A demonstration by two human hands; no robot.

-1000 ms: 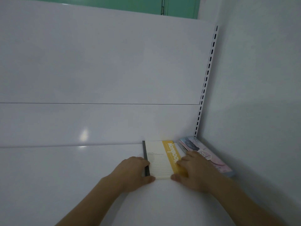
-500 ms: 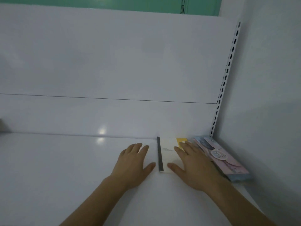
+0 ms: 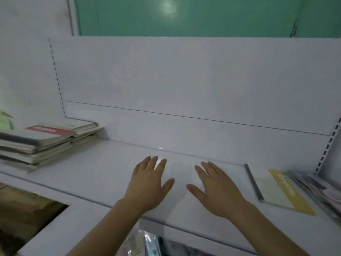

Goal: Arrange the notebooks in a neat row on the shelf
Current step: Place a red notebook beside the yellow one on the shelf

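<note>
On the white shelf (image 3: 103, 174), both hands have left the yellow-striped notebook (image 3: 276, 191): left hand (image 3: 147, 183) and right hand (image 3: 217, 189) now lie flat mid-shelf, fingers spread, holding nothing. That notebook lies flat at right, beside a pink notebook (image 3: 321, 189). Stacked notebooks (image 3: 42, 143) occupy the left end.

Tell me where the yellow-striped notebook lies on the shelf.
In the head view, the yellow-striped notebook lies flat at the shelf's right end, beside the pink notebook in the corner, just right of the right hand.
</note>
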